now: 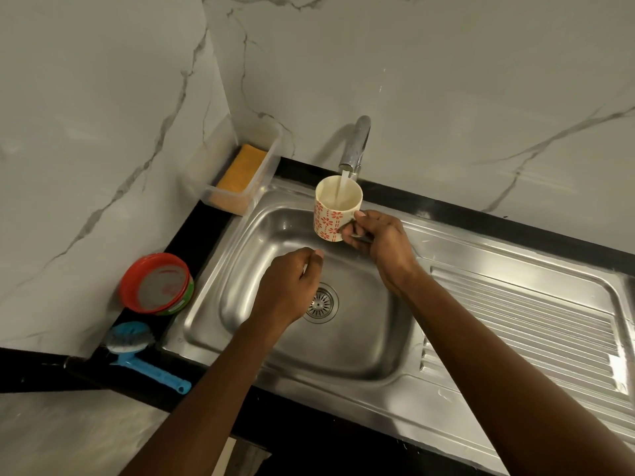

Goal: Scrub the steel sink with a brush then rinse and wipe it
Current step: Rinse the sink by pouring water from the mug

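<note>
The blue brush (137, 353) lies on the counter (187, 240) left of the steel sink (354, 348). Your left hand (288, 286) hangs loosely curled and empty over the basin; your right hand (383, 240) grips a mug (335, 211) by its handle under the running tap (355, 146).

Legible text: none; sole candidate, a faint red mark on the pale centre of the red-rimmed tub lid (156, 284) left of the sink (343, 345), too blurred to read; mug (328, 218) carries red flower motifs only.
</note>
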A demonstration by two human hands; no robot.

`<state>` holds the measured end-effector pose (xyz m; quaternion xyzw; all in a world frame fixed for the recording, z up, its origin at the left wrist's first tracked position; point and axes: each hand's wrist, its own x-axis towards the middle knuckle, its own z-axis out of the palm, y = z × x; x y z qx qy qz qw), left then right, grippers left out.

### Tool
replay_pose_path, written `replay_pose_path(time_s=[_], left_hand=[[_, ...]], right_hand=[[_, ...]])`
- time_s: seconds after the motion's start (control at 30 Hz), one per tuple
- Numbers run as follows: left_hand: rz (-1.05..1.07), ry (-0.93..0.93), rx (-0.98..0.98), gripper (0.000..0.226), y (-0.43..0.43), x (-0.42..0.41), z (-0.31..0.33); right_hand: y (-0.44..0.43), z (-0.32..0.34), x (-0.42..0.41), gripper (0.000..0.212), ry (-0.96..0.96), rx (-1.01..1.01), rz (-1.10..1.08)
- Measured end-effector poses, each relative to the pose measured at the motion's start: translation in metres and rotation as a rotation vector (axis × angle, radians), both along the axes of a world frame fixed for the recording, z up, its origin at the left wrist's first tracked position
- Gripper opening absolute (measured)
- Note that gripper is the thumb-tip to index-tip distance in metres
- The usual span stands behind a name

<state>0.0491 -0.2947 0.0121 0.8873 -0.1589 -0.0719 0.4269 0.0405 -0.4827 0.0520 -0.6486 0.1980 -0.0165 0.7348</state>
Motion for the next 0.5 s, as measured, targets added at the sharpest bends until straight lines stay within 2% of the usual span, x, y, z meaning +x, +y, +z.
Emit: replay_pose_path(time_s=[0.5], left_hand=[[0.008,-0.006,0.004,0.046,-0.003,0.011,-0.002]], right_hand=[[-0.004,0.001,0.003,0.038,0.013,0.025,-0.006]])
